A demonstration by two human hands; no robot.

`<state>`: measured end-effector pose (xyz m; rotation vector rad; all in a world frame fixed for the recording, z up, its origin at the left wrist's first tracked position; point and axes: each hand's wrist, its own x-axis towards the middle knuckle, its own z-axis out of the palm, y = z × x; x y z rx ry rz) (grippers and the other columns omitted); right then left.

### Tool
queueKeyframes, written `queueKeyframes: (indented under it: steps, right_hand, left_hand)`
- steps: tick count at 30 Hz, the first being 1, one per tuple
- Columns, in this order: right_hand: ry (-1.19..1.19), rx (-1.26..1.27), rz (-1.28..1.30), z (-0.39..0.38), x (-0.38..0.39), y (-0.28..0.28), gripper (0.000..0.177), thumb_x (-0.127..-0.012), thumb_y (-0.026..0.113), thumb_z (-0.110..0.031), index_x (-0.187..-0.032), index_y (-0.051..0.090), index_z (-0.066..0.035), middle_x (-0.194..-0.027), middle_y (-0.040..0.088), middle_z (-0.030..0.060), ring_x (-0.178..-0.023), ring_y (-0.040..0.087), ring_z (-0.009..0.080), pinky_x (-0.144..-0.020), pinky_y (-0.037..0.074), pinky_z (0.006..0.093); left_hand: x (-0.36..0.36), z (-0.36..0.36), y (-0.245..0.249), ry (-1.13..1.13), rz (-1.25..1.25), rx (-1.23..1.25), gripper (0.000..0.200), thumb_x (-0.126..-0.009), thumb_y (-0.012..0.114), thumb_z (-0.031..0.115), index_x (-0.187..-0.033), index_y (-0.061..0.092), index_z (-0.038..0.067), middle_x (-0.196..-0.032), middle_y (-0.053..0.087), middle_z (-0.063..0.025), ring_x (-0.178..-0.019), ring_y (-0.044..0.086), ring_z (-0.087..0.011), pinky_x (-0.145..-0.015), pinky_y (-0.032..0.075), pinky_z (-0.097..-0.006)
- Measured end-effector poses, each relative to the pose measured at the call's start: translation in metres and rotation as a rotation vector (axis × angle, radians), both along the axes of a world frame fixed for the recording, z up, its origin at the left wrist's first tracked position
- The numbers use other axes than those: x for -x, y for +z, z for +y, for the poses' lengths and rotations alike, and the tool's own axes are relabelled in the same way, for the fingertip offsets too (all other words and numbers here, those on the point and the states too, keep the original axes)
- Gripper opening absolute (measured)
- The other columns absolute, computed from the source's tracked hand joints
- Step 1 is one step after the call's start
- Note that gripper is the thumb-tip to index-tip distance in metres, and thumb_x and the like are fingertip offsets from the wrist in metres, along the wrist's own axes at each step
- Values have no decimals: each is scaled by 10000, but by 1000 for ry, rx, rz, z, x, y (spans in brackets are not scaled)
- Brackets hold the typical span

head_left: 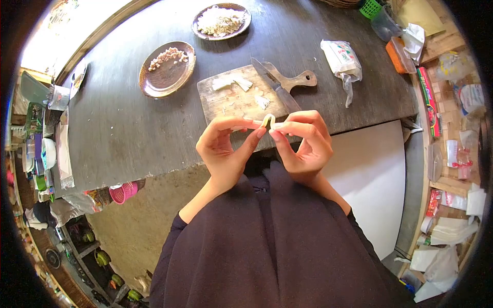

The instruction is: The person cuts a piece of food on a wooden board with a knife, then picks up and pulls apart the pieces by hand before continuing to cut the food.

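Both hands are raised over the near edge of the dark grey wooden desk point(118, 128), fingers pinched narrow. The left hand point(223, 149) and the right hand point(305, 141) meet at the fingertips, and between them they grip a small pale yellowish curved piece of food point(267, 121) (too small to tell just what it is). The piece sits in the air, just in front of the near edge of a worn rectangular wooden cutting board with a handle point(236, 100).

On that board lie a few pale cut scraps and a long steel kitchen knife point(277, 84), placed slantwise. To the left of the board is a brown oval metal plate point(164, 82) carrying chopped bits. Farther back stands a round brown plate point(197, 31) heaped with white shreds. To the right of the board lies a white printed plastic packet point(341, 57).
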<state>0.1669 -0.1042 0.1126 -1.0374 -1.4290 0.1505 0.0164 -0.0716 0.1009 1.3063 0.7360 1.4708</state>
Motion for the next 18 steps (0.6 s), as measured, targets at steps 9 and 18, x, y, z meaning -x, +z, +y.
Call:
queueKeyframes:
  steps: [9, 18]
  right_hand:
    - [3, 15, 4, 0, 1, 1, 207, -773, 832, 52, -940, 728, -13, -924, 659, 103, -789, 600, 149, -651, 479, 250]
    - [-39, 26, 54, 3, 4, -1, 230, -743, 874, -17, -938, 759, -61, -863, 682, 63, -736, 653, 163, -657, 522, 271]
  left_hand:
    - [-2, -1, 1, -25, -50, -73, 326, -777, 787, -174, -1048, 648, -60, -1009, 742, -153, -984, 729, -210, -908, 580, -325]
    - [-2, -2, 2, -44, -85, -72, 284, -819, 756, -162, -1066, 647, -73, -1028, 743, -165, -1008, 728, -215, -921, 575, -330]
